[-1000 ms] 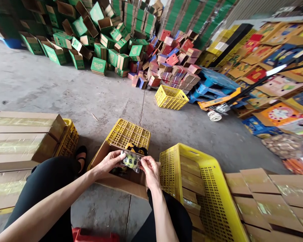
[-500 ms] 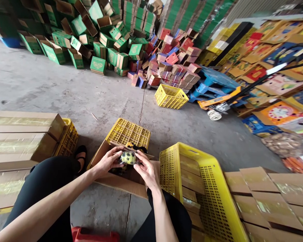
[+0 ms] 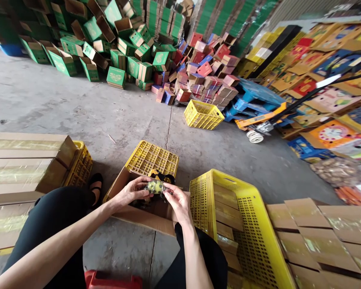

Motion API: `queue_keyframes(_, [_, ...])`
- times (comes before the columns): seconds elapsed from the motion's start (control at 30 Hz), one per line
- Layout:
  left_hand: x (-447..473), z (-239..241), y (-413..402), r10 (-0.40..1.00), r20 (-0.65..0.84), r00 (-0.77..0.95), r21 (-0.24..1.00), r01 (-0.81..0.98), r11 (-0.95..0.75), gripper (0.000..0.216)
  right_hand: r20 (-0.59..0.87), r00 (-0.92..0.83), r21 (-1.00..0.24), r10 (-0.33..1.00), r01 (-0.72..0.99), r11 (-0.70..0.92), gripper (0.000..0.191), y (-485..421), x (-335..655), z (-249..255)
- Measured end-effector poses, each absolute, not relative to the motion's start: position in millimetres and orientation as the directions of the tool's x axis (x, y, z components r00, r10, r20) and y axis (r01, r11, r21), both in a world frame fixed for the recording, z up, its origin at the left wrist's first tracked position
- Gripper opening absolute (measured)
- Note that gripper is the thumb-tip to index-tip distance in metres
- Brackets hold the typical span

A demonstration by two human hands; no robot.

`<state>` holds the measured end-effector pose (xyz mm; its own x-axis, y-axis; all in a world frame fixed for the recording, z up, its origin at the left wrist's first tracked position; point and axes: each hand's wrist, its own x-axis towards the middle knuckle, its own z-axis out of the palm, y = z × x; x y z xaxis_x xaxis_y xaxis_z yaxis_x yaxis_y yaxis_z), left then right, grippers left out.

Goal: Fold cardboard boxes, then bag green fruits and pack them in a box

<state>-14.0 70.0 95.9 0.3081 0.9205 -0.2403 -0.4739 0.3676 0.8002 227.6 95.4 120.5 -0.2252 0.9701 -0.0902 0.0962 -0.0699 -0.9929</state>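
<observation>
Between my two hands is a small yellow item with black spots (image 3: pixel 155 186), wrapped in clear plastic; its kind I cannot make out. My left hand (image 3: pixel 132 190) pinches the wrap at its left end, and the fingers of my right hand (image 3: pixel 177 200) pinch the right end. Both hands are over an open cardboard box (image 3: pixel 147 220) on the floor between my legs. Inside the box, just beyond my fingers, lies a black-and-yellow thing (image 3: pixel 160 175), partly hidden. An upturned yellow crate (image 3: pixel 153 158) stands against the box's far side.
To my right stands a yellow crate (image 3: pixel 254 208) holding cardboard boxes, with taped boxes (image 3: pixel 325 233) beyond it. Stacked boxes (image 3: pixel 21 164) are at my left. Farther off are a small yellow crate (image 3: pixel 203 115), a pallet jack (image 3: pixel 264 122) and piled green cartons (image 3: pixel 117 76).
The spotted item has turned in my hands and moved slightly right; its wrap now looks pulled out flatter between my fingers. More of the black-and-yellow thing in the box shows.
</observation>
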Motion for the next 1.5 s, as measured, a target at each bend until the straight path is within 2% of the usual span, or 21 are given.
queue_keyframes(0.13, [-14.2,98.5,69.4,0.927,-0.248,0.281,0.843,-0.409,0.349,0.055,-0.061,-0.196,-0.992,0.979,0.117,-0.038,0.027,97.5,230.0,113.2])
queue_keyframes(0.33, [-10.5,97.7,72.8,0.976,-0.207,0.064,0.949,-0.228,0.217,0.047,-0.05,-0.185,-0.992,0.982,0.124,-0.027,0.026,98.0,229.6,110.6])
queue_keyframes(0.47, [-10.3,99.0,73.9,0.977,-0.21,0.033,0.957,-0.196,0.213,0.044,-0.114,-0.151,-0.991,0.982,0.081,-0.102,0.03,98.2,229.2,110.7])
queue_keyframes(0.7, [-10.6,101.3,72.9,0.969,-0.244,0.035,0.947,-0.208,0.245,0.048,-0.203,-0.041,-0.979,0.978,-0.002,-0.203,0.035,98.3,228.0,116.3])
queue_keyframes(0.9, [-10.5,103.3,74.7,0.984,-0.173,0.031,0.971,-0.162,0.176,0.046,-0.23,-0.011,-0.973,0.973,-0.03,-0.23,0.036,97.1,225.9,122.3])
queue_keyframes(1.03, [-9.8,111.4,73.3,0.987,-0.15,0.054,0.962,-0.221,0.158,0.042,-0.23,-0.019,-0.973,0.973,-0.034,-0.23,0.036,96.2,225.8,123.6])
queue_keyframes(1.2, [-8.9,109.9,68.8,0.947,-0.216,0.236,0.897,-0.335,0.288,0.071,-0.252,-0.063,-0.966,0.966,-0.041,-0.255,0.037,94.4,223.2,123.0])
queue_keyframes(1.3, [-8.9,105.6,67.2,0.921,-0.269,0.283,0.883,-0.308,0.353,0.07,-0.26,-0.082,-0.963,0.962,-0.047,-0.265,0.039,93.9,221.7,122.4])
queue_keyframes(1.5, [-8.7,106.5,68.0,0.934,-0.289,0.21,0.901,-0.271,0.339,0.063,-0.282,-0.086,-0.955,0.956,-0.067,-0.288,0.039,94.0,221.7,119.3])
